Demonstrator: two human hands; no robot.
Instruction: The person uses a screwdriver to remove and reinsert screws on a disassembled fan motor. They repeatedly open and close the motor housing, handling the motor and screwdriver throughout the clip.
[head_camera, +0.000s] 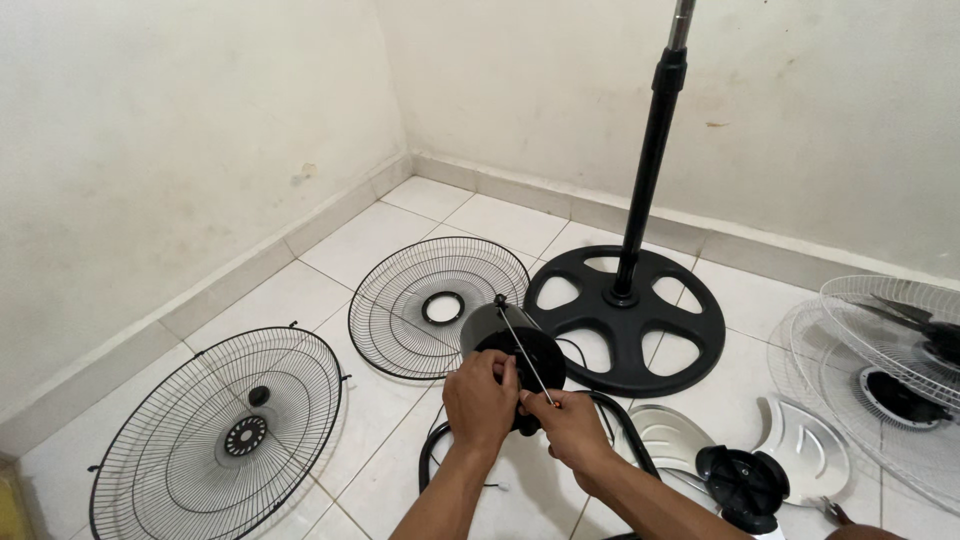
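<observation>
Black fan motor (520, 362) sits gripped in my left hand (480, 400); my right hand (568, 420) pinches a thin screwdriver (525, 348) against it, above the tiled floor (380, 400).

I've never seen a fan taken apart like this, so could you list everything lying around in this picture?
Black wire grilles: two, black, on the tiled floor, one at far left, one in the middle.
Stand with round base: one, black, upright by the wall.
Motor housing: one, black, under both hands.
Screwdriver: one, thin metal shaft, in the right hand.
White fan: one, at right edge.
Blades: silver with a black hub, lower right.
Left hand: on the housing.
Right hand: gripping the screwdriver.
</observation>
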